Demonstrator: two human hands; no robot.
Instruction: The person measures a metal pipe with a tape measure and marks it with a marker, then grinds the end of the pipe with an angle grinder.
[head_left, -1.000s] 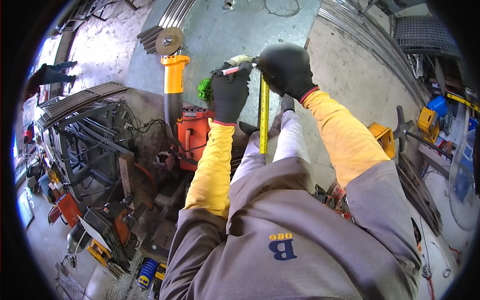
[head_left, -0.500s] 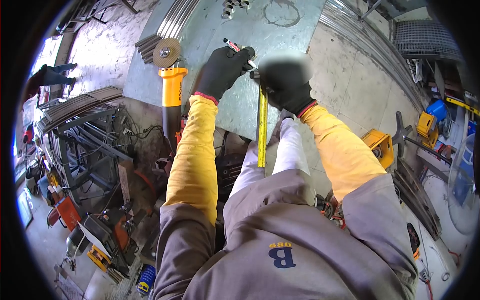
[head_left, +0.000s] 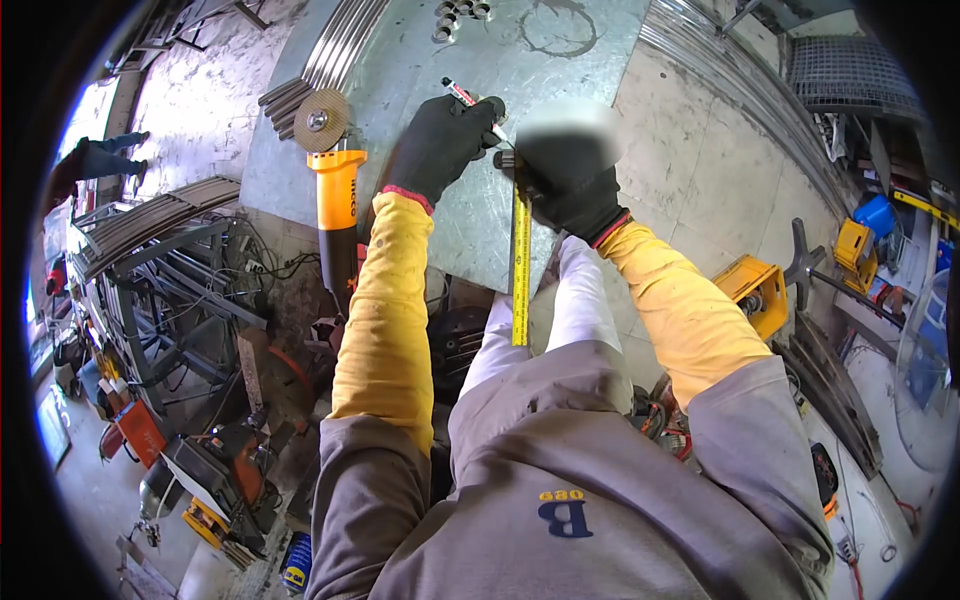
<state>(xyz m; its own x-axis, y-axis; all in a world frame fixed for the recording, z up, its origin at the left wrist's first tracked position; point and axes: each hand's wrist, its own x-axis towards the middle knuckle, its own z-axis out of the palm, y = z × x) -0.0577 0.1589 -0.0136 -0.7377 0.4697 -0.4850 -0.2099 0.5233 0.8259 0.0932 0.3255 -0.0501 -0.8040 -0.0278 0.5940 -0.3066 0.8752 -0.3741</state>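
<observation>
My left hand (head_left: 440,145), in a black glove, is closed around a white marker (head_left: 459,92) with red on its barrel. The marker's tip points right, close to my right hand (head_left: 575,178). That gloved hand is also closed, on a yellow tape measure (head_left: 521,270) whose blade runs down over the table edge toward my lap. A short, dark tube-like end (head_left: 505,159) shows at its fingertips. A pale blur covers the top of this hand, so the tape's case is hidden.
An orange angle grinder (head_left: 337,190) lies left on the metal table (head_left: 470,230). Metal tubes (head_left: 340,45) and several short rings (head_left: 447,22) lie farther back. Steel frames (head_left: 170,290) stand on the left floor; a yellow tool (head_left: 755,290) is at right. Another person's legs (head_left: 110,155) show far left.
My left hand with the marker has shifted slightly left. The tape blade's lower end has moved a little left and down. Both hands keep their hold.
</observation>
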